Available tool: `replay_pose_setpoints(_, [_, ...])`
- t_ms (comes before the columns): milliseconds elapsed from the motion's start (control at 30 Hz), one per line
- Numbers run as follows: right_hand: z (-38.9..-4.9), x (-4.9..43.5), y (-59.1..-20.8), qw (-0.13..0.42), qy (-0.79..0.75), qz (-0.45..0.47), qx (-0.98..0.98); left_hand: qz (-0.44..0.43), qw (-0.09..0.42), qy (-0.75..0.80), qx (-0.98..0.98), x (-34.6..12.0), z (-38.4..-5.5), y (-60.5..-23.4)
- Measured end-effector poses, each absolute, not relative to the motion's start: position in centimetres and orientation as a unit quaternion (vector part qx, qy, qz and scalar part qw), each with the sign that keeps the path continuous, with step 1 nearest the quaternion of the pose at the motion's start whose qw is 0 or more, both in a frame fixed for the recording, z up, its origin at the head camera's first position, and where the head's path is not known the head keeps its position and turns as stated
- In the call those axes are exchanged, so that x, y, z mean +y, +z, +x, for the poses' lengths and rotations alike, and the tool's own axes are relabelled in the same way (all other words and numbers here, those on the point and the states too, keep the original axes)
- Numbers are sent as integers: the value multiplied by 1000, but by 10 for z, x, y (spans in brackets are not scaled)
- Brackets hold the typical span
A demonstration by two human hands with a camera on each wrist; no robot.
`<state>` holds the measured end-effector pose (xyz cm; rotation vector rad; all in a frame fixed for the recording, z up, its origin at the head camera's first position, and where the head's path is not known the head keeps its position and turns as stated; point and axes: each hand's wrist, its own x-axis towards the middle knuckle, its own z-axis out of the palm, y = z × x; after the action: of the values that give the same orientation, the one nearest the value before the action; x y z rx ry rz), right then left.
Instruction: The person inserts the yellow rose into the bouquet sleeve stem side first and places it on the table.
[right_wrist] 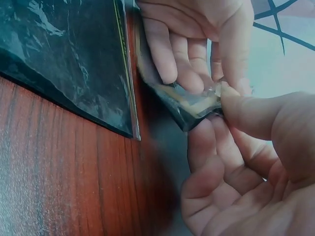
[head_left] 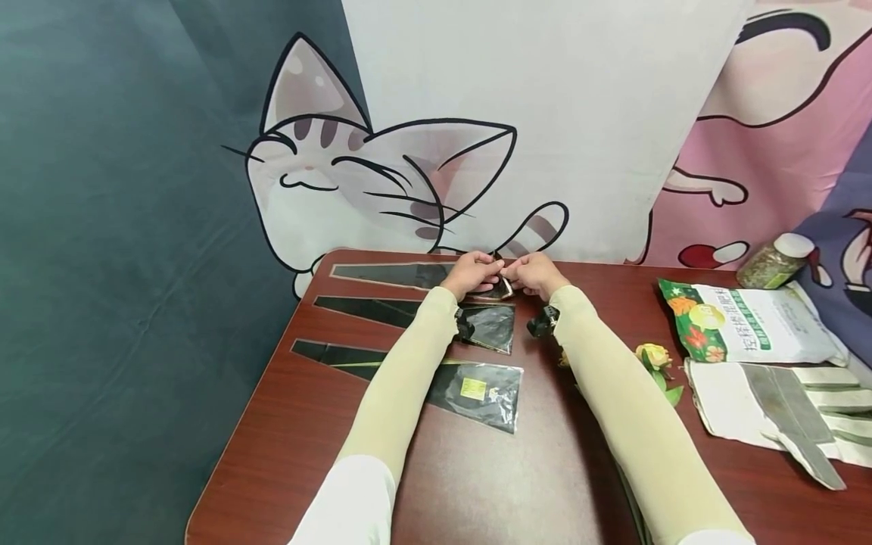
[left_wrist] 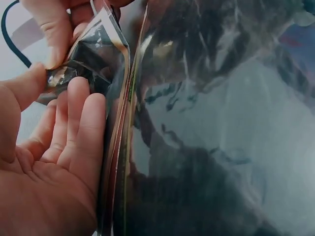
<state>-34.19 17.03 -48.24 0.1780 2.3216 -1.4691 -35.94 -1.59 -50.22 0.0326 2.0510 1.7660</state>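
Table (head_left: 470, 484) with a dark plastic sleeve (head_left: 395, 274) along its far edge, right end pinched by your left hand (head_left: 471, 274) and right hand (head_left: 534, 274).
Your left arm (head_left: 381, 401) crosses two more sleeves (head_left: 497, 325); rightward lie a bag (head_left: 770, 325), a glove (head_left: 783, 409), a far-edge jar (head_left: 777, 261); your right arm (head_left: 627, 401) partly hides yellow flowers (head_left: 655, 356).

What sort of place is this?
Perhaps an improvised flower or gardening workspace: plastic sleeves and a yellow flower lie on a table, with a cartoon-cat backdrop behind.
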Motion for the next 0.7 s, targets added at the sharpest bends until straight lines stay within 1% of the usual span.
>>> replay_pose_setpoints(133, [-343,172,-485,194,-526,67,825,7,213,636,742,-14,-359,-502])
replay_pose_setpoints(233, [-344,173,-486,190,-527,67,826,-3,188,631,752,-11,-357,-500])
replay_pose_setpoints(400, [-345,172,-485,182,-541,80,817,-47,142,623,768,-5,-357,-496])
replay_pose_setpoints(533, [-345,171,-486,189,-544,88,813,-81,126,601,785,-1,-358,-495])
replay_pose_setpoints(600, [-345,171,-487,191,-545,89,812,-79,125,592,792,-1,-358,-496])
replay_pose_setpoints(700, [-346,172,-488,190,-545,87,812,-52,129,593,793,-1,-356,-498])
